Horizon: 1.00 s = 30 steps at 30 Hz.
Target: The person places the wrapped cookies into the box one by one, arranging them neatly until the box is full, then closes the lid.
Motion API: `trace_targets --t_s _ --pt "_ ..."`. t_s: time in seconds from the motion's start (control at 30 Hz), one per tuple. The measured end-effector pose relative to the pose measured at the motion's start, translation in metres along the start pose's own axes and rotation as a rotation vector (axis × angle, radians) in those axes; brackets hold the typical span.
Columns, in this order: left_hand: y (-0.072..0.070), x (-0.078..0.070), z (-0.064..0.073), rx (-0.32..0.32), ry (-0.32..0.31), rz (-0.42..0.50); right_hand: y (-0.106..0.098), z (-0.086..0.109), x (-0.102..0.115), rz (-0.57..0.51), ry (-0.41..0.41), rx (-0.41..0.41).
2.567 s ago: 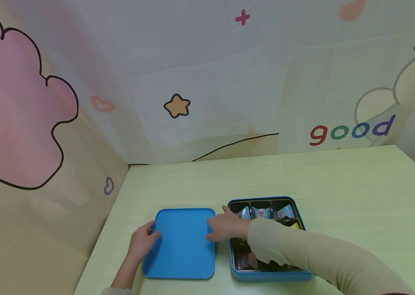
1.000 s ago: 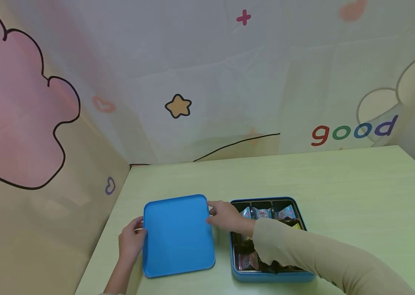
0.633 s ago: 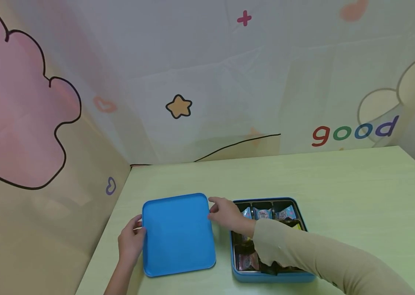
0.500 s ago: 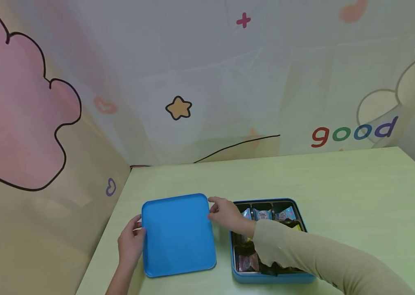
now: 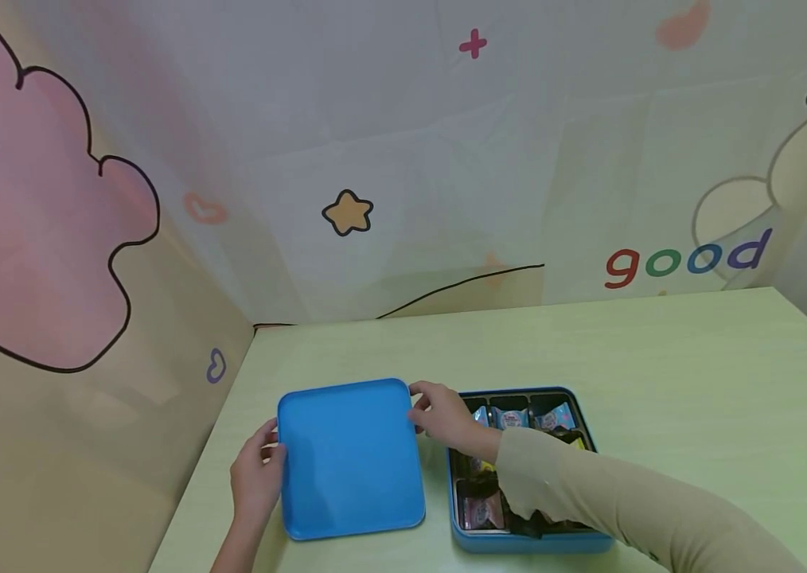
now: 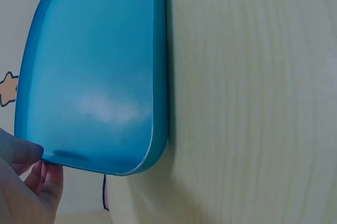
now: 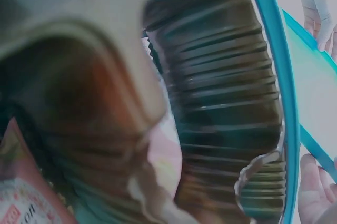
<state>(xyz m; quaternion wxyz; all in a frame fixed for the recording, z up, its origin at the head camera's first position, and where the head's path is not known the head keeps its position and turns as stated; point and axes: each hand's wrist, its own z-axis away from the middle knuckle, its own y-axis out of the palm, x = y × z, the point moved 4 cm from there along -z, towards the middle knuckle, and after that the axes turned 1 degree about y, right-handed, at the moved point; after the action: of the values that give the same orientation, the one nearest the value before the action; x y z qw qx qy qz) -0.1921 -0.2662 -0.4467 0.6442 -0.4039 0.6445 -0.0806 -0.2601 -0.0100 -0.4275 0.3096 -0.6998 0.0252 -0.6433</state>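
Note:
A square blue lid (image 5: 353, 461) with a low raised rim is held between the hands, its inner side facing up. In the head view my left hand (image 5: 258, 477) grips the left edge, thumb over the rim. My right hand (image 5: 450, 418) grips the upper right edge. The left wrist view shows the lid (image 6: 95, 71) tilted, its lower long edge close to the table. Right of the lid stands a blue box (image 5: 532, 543) with a dark divided tray. Wrapped candies (image 5: 511, 417) lie in its compartments; my right sleeve hides part of them.
Pale green table (image 5: 697, 382) surface extends behind and to the right of the box. A printed cloth wall (image 5: 432, 183) rises at the back, and another stands at the left. My right forearm (image 5: 611, 485) crosses over the box.
At first the lid lay squarely on the table; since then its far edge has come up and it has turned slightly. In the last half second lid and right hand shift slightly right.

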Motion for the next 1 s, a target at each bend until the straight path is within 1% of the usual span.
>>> trace_targets --t_s 0.17,0.33,0.7,0.9,1.0 --pt "-0.002 -0.004 0.000 -0.010 0.014 -0.014 -0.003 -0.001 0.002 -0.038 0.007 0.008" --pt "-0.004 -0.008 -0.002 -0.027 0.034 -0.015 -0.007 -0.002 0.006 -0.062 0.011 -0.008" --pt "-0.006 -0.018 -0.007 -0.081 0.094 0.035 -0.017 -0.003 0.015 -0.064 -0.008 -0.103" --pt "-0.008 -0.026 -0.009 -0.122 0.123 0.068 -0.023 -0.004 0.016 -0.086 -0.008 -0.133" --pt "-0.009 -0.030 -0.010 -0.132 0.124 0.083 -0.026 -0.004 0.016 -0.097 -0.003 -0.146"
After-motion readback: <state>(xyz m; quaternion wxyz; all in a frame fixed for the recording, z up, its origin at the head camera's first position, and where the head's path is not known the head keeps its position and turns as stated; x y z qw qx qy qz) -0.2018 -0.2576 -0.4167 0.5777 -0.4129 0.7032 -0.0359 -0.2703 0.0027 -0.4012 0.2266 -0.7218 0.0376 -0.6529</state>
